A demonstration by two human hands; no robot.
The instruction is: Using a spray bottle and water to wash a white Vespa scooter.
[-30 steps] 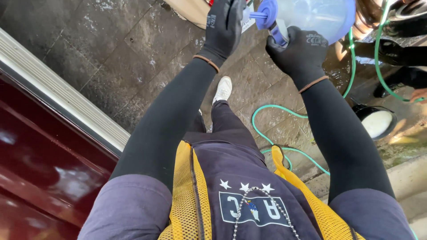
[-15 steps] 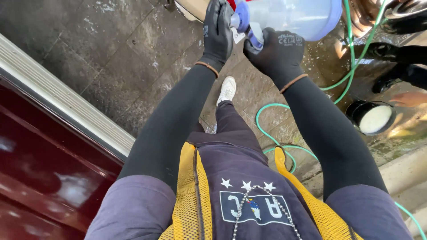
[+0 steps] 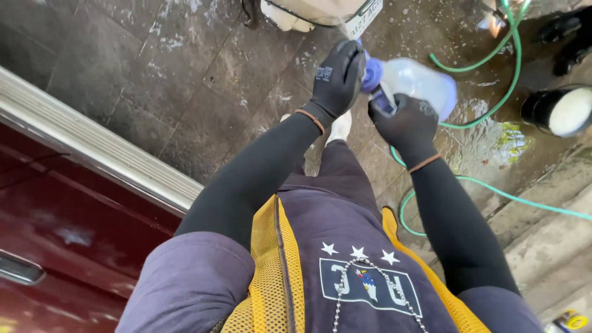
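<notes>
Your left hand [image 3: 338, 79] is closed over the blue cap [image 3: 372, 73] of the jug [image 3: 422, 83]; your right hand [image 3: 404, 120] clasps the jug's neck from below — upper centre of frame. Under them lies wet, dark paving [image 3: 185, 80], with a green hose [image 3: 493, 61] looping at right and a dark red car [image 3: 55, 234] at lower left.

Below our gloved hands, wet paving [image 3: 185, 92] lies open to the left as far as the red car [image 3: 55, 222]. A green hose [image 3: 493, 68] and black bucket [image 3: 558, 111] crowd our right.
</notes>
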